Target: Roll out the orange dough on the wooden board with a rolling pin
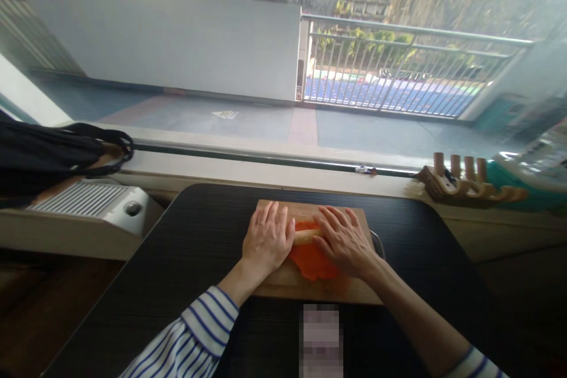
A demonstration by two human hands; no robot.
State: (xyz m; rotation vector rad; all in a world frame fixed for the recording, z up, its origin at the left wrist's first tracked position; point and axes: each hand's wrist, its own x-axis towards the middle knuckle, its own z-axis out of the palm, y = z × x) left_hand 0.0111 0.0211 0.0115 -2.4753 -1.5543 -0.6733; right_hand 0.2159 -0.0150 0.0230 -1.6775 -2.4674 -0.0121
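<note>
A pale wooden rolling pin lies across a flattened, ragged-edged sheet of orange dough-like material. Over the pin's left end, my left hand holds it from above, its fingers reaching forward past the pin. My right hand holds the other end the same way, fingers slightly spread and thumb along the pin. Both ends of the pin are hidden under my hands. Beneath everything is a wooden cutting board with a metal handle at its right side.
The board sits on a black table against a windowsill. A black bag lies at the left above a white vented unit. Toward the right, a wooden pegged rack stands on the sill. Near me is a pixelated patch.
</note>
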